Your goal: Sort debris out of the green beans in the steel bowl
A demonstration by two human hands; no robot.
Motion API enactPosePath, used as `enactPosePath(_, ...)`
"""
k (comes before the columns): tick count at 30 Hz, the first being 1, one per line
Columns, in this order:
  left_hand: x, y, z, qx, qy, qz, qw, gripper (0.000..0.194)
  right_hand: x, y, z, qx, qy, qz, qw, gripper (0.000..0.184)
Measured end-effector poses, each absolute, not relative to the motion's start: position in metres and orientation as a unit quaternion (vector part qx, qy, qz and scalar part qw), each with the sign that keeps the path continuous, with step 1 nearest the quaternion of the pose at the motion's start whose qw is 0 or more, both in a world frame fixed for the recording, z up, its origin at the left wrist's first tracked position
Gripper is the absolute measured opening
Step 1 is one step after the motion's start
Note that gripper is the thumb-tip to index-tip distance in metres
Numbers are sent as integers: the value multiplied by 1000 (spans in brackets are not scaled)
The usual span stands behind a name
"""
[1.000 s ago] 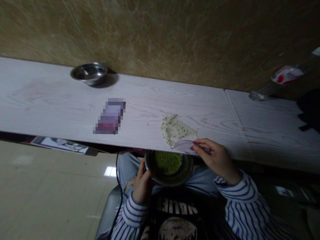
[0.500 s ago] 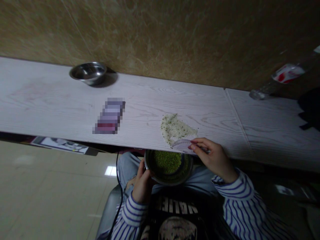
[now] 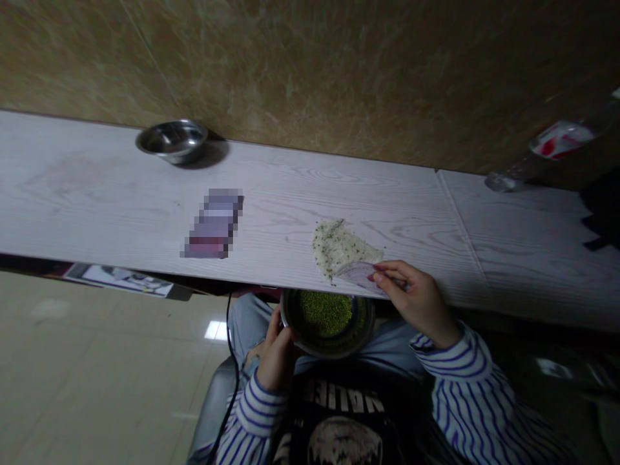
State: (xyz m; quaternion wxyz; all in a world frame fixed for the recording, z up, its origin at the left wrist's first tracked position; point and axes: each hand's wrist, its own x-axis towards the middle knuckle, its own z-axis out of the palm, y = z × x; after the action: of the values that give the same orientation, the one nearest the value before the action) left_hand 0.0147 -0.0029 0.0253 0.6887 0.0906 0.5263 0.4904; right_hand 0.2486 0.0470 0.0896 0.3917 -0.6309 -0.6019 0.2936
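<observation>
My left hand (image 3: 277, 354) is wrapped round the left rim of a metal bowl (image 3: 364, 332) below the table's front edge. Green mung beans (image 3: 324, 313) cover part of the bowl's bottom. Between thumb and fingers, my right hand (image 3: 419, 298) pinches a clear plastic protractor (image 3: 357, 272), its curved edge towards the table. The protractor lies at the near side of a spread pile of white rice grains (image 3: 339, 248) with small green bits mixed in. My right fingers partly hide the protractor's right end.
A second metal bowl (image 3: 173, 142) stands at the back left by the wall. A pixelated phone-like object (image 3: 213, 225) lies left of the rice. A clear bottle (image 3: 547, 147) and a dark item (image 3: 603, 210) are at the right. The table's front edge (image 3: 261, 284) runs above my lap.
My right hand has shifted the protractor slightly right and away from me, up from the table's edge towards the rice. The left hand and bowl stay in place.
</observation>
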Motion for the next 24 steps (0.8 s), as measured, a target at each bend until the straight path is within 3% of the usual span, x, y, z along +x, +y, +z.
enactPosePath(17,14,-3,25,83,532,489,687,66,249,47,94,-609,-656,264,359,14)
enactPosePath(24,13,-4,20,85,523,502,684,61,231,54,88,-560,-687,305,349,15)
